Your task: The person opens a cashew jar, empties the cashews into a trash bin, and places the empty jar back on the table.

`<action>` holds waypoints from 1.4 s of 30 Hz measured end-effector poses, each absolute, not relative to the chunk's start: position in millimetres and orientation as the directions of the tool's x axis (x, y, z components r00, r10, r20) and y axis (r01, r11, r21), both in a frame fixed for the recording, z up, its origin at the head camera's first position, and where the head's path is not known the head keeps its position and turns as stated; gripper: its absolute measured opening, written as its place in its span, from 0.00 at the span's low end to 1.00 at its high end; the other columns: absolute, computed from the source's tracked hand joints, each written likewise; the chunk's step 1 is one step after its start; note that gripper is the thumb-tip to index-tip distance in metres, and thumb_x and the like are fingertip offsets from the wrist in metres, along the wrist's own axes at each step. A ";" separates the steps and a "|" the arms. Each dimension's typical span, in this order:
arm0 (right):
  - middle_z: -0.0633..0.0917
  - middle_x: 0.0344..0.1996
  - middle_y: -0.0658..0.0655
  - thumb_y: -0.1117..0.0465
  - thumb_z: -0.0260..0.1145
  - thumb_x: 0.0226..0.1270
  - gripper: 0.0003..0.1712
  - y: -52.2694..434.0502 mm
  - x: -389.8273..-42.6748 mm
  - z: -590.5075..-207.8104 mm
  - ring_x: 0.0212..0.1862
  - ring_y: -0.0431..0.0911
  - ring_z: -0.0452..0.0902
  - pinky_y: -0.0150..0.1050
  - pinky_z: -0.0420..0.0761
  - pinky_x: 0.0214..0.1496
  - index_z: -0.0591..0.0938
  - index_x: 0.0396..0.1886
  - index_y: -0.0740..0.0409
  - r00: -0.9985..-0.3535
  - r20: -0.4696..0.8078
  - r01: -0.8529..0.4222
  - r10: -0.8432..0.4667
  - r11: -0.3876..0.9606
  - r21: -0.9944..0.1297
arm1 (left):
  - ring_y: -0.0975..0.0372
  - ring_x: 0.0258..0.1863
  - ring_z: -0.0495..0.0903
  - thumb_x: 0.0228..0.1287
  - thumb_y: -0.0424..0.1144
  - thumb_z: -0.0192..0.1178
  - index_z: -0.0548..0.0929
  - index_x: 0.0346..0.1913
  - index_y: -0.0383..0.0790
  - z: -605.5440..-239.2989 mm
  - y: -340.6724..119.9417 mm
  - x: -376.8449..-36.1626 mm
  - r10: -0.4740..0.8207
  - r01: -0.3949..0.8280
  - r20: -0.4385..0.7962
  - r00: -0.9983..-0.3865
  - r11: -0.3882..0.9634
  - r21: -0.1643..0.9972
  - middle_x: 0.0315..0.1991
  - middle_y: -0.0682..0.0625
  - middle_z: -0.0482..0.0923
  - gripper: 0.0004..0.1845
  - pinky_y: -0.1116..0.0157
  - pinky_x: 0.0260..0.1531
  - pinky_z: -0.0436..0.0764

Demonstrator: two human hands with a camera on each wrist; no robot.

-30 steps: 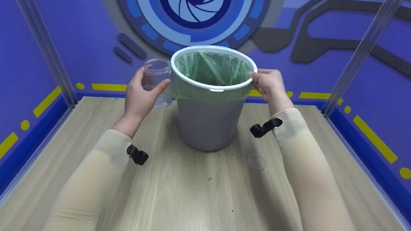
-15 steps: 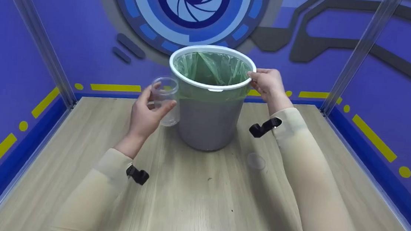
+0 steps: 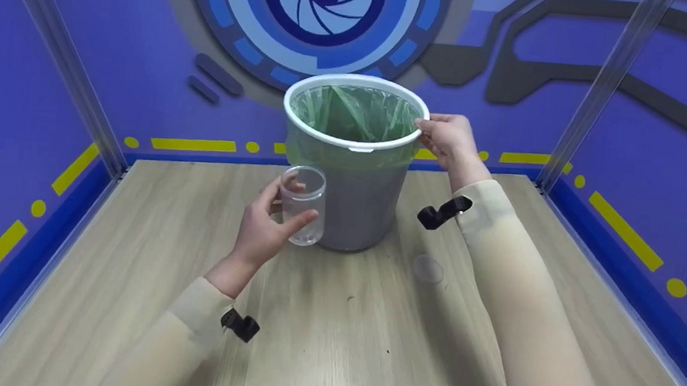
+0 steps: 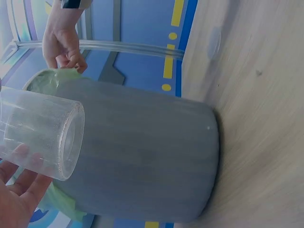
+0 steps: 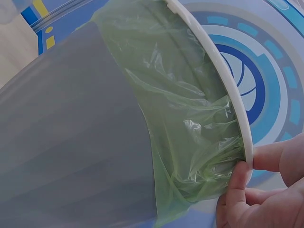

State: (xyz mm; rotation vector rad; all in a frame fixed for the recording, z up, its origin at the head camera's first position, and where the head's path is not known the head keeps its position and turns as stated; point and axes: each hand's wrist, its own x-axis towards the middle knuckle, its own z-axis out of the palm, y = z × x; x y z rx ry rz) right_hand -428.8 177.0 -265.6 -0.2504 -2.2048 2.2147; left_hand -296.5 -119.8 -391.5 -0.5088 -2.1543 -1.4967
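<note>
My left hand [image 3: 262, 229] grips a clear plastic jar [image 3: 306, 211] around its side, thumb in front. The jar is upright, without a lid, and held above the table in front of the bin's left side; nothing shows inside it. Behind it stands a grey trash bin [image 3: 358, 207] with a white rim and a green bag [image 3: 351, 110] lining it, folded over the outside. At the bin's right edge my right hand [image 3: 451, 140] pinches the white rim [image 5: 237, 102] between thumb and fingers.
A clear round lid [image 3: 428, 269] lies on the wooden table [image 3: 330, 341], right of the bin. Blue printed panels [image 3: 113, 55] enclose the back and both sides, with metal posts at the corners. Small dark specks dot the tabletop.
My left hand has carried the jar down, toward me and to the right, from beside the bin's rim to before its lower left side. The right hand stays on the rim.
</note>
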 end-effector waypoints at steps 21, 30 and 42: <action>0.77 0.66 0.65 0.67 0.62 0.76 0.28 178.2 -428.2 -266.1 0.50 0.45 0.79 0.23 0.82 0.40 0.72 0.72 0.70 -0.987 -0.117 0.116 0.114 -0.016 -0.993 | 0.54 0.57 0.83 0.53 0.39 0.80 0.76 0.67 0.38 -440.4 -92.9 -272.0 0.219 0.582 0.540 -0.813 0.262 0.770 0.57 0.47 0.84 0.38 0.62 0.55 0.83; 0.76 0.69 0.66 0.67 0.61 0.76 0.28 178.3 -427.3 -265.0 0.53 0.45 0.79 0.23 0.82 0.40 0.71 0.73 0.70 -0.987 -0.120 0.118 0.109 -0.023 -0.993 | 0.51 0.56 0.83 0.54 0.40 0.79 0.75 0.68 0.36 -466.4 -82.1 -266.1 0.339 0.585 0.502 -0.796 0.214 0.782 0.57 0.44 0.84 0.39 0.58 0.56 0.84; 0.79 0.61 0.63 0.68 0.62 0.75 0.28 178.1 -429.0 -266.7 0.48 0.44 0.79 0.23 0.82 0.39 0.71 0.72 0.71 -0.988 -0.108 0.104 0.110 -0.040 -0.994 | 0.51 0.60 0.80 0.55 0.43 0.79 0.74 0.69 0.37 -486.9 -81.3 -261.6 0.427 0.481 0.357 -0.831 0.229 0.846 0.60 0.44 0.82 0.40 0.54 0.61 0.82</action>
